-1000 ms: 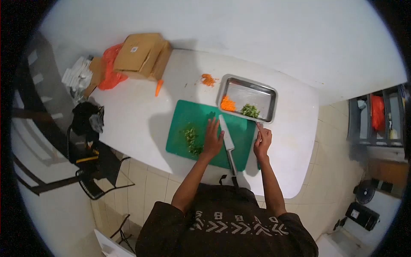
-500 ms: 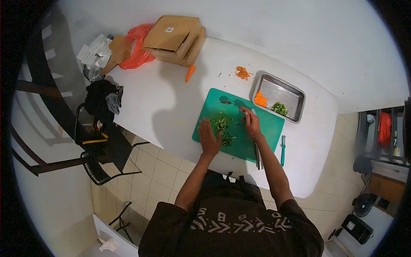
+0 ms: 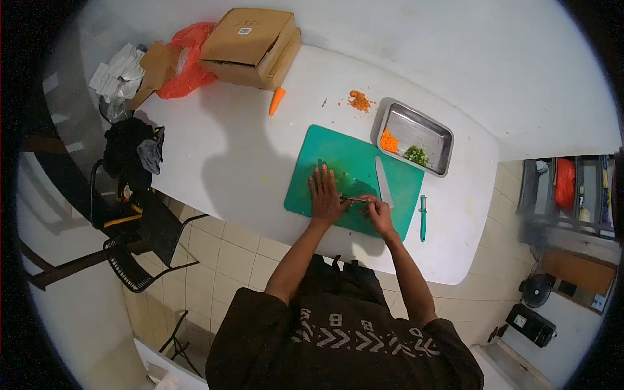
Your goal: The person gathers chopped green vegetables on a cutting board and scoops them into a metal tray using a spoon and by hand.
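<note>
My left hand (image 3: 325,196) lies palm down on the green cutting board (image 3: 408,188), fingers stretched out. It covers most of the chopped greens, and only a few bits show around it. Between the fingers of my right hand (image 3: 378,213) is the handle of a metal spoon (image 3: 353,199). The spoon points left, its bowl end at my left thumb and partly hidden. A knife (image 3: 383,179) rests on the board just beyond my right hand. Behind the board stands a metal tray (image 3: 447,133) with diced carrot (image 3: 389,142) and chopped green pieces (image 3: 416,155) in it.
A green-handled peeler (image 3: 423,220) lies right of the board. Orange scraps (image 3: 359,101) and a carrot (image 3: 277,101) are on the white table (image 3: 240,146). Cardboard boxes (image 3: 250,39) and a red plastic bag (image 3: 188,62) occupy the back left. A black chair (image 3: 159,240) stands left.
My right hand has brought the spoon down from the board's far side to beside my left hand. My left hand has moved over the greens, covering them. The knife now shows fully. The view has shifted.
</note>
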Action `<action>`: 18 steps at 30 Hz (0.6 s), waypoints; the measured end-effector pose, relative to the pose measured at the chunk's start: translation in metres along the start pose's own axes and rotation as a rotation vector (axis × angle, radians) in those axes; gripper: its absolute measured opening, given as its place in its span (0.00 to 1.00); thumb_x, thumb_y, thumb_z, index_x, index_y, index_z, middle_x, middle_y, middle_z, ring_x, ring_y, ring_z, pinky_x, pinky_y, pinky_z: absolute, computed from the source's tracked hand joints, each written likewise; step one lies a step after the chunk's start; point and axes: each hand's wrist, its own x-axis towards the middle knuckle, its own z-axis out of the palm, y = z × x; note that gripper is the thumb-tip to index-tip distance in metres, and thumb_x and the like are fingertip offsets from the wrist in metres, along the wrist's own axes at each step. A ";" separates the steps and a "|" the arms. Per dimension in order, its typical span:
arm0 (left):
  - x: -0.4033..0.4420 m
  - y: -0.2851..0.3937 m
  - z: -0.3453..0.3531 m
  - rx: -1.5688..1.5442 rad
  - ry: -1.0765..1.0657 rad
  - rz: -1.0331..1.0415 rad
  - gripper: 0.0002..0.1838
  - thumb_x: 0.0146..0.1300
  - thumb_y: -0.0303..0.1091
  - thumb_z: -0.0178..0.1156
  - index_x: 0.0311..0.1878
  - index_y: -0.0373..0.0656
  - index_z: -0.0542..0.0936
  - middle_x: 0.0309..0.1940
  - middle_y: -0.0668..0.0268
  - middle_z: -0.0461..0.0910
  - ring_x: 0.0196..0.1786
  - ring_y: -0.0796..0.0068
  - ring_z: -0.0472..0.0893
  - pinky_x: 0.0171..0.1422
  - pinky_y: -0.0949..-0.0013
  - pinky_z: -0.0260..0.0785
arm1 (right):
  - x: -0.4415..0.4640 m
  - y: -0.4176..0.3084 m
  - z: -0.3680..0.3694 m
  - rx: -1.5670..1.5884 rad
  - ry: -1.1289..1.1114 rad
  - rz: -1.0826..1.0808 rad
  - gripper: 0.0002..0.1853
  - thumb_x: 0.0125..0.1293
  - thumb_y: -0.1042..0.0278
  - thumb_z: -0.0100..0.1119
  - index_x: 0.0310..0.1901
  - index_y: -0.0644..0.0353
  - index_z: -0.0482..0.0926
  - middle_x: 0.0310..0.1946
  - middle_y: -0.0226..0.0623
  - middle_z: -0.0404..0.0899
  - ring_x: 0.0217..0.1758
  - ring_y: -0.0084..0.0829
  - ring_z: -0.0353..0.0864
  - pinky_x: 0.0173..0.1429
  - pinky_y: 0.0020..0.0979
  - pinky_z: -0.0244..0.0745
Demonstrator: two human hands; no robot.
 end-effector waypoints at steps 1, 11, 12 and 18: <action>0.003 -0.001 -0.002 0.014 -0.080 0.005 0.64 0.62 0.77 0.55 0.81 0.31 0.44 0.82 0.38 0.44 0.84 0.34 0.43 0.82 0.27 0.33 | -0.001 -0.001 0.002 0.067 0.024 0.007 0.22 0.84 0.56 0.44 0.59 0.65 0.80 0.46 0.39 0.87 0.36 0.26 0.85 0.36 0.29 0.80; 0.010 -0.010 -0.039 -0.236 0.030 0.091 0.61 0.62 0.72 0.60 0.80 0.32 0.49 0.82 0.41 0.45 0.84 0.35 0.42 0.83 0.29 0.32 | -0.007 -0.014 -0.003 0.281 0.122 0.003 0.21 0.84 0.57 0.41 0.57 0.65 0.79 0.45 0.38 0.88 0.38 0.26 0.86 0.36 0.29 0.82; 0.010 -0.011 -0.040 -0.214 0.049 0.096 0.60 0.63 0.72 0.59 0.80 0.33 0.48 0.82 0.40 0.45 0.84 0.34 0.42 0.83 0.29 0.33 | -0.007 -0.014 -0.004 0.284 0.124 0.000 0.21 0.84 0.57 0.41 0.57 0.65 0.79 0.45 0.38 0.88 0.38 0.26 0.86 0.36 0.29 0.82; 0.016 -0.005 -0.042 -0.173 0.029 0.076 0.59 0.66 0.74 0.54 0.80 0.30 0.49 0.82 0.40 0.45 0.85 0.37 0.43 0.83 0.31 0.34 | -0.008 -0.013 -0.021 0.286 0.112 -0.031 0.21 0.83 0.57 0.42 0.57 0.65 0.80 0.44 0.39 0.88 0.36 0.26 0.86 0.35 0.29 0.83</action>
